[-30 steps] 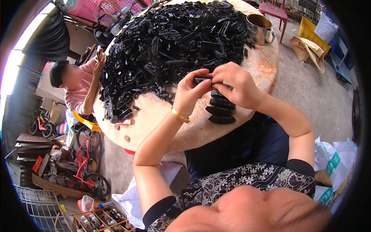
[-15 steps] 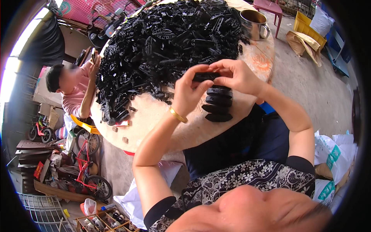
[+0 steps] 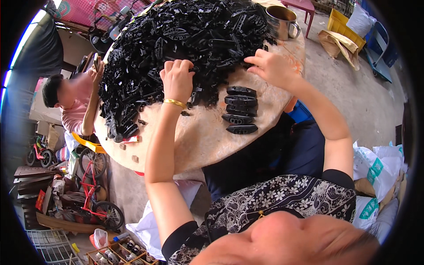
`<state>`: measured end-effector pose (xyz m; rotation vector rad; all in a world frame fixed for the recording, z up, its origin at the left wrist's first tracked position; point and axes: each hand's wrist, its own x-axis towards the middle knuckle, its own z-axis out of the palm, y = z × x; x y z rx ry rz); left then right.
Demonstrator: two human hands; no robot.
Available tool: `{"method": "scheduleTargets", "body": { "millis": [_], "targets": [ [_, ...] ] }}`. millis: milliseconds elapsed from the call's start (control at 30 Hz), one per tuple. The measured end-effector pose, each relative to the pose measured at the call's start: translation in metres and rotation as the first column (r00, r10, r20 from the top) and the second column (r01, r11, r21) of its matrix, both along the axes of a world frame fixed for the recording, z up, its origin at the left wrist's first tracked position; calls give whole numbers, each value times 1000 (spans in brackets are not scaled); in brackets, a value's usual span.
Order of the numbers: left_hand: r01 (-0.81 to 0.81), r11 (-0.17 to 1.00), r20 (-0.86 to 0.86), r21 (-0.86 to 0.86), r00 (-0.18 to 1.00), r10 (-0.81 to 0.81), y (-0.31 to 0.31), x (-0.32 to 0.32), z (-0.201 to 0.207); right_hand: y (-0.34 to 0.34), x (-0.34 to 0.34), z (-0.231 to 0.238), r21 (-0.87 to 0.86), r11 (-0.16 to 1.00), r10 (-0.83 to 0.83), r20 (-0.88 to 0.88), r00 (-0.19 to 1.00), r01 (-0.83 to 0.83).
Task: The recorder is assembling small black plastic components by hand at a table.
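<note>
1. As I monitor, oval black plastic pieces [image 3: 241,100] rowed on the round cream tabletop [image 3: 205,148] seem finished.
2. Heaped black plastic parts [image 3: 194,37] remain.
3. Left hand [image 3: 178,81] over them, right hand [image 3: 274,68] beside: fingers bent, grip I can't tell.

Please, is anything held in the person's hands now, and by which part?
Left hand: cannot be told; its fingertips are hidden at the black pile. Right hand: no held thing is visible.

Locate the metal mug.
In the head view, the metal mug stands toward the upper right of the table, just right of the pile of black parts and beyond the right hand.
</note>
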<state>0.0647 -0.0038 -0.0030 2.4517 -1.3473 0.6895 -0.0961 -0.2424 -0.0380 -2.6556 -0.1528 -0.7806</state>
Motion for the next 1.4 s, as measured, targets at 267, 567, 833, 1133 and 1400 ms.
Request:
{"method": "scheduleTargets", "body": {
  "millis": [267, 567, 833, 1133, 1400],
  "targets": [
    [-50, 794, -622, -606, 652, -434, 7, -10, -2, 13, 9, -2, -251, 967, -12, 102, 995, 38],
    [-224, 699, -612, -679, -354, -707, -1, -53, -12, 55, -12, 39, 656, 730, 140, 129, 982, -191],
    [-199, 717, -686, -668, -209, -697, -6, -74, -16, 61, -23, 40, 640, 740, 179, 106, 978, -205],
    [-247, 699, -697, -671, -111, -708, -6, -80, -16, 66, -21, 35, 113, 960, 187, 423, 887, -256],
    [-247, 728, -609, -640, -416, -676, -2, -78, -2, 62, -22, 47, 175, 866, 377, 389, 840, -469]
  ]
}}
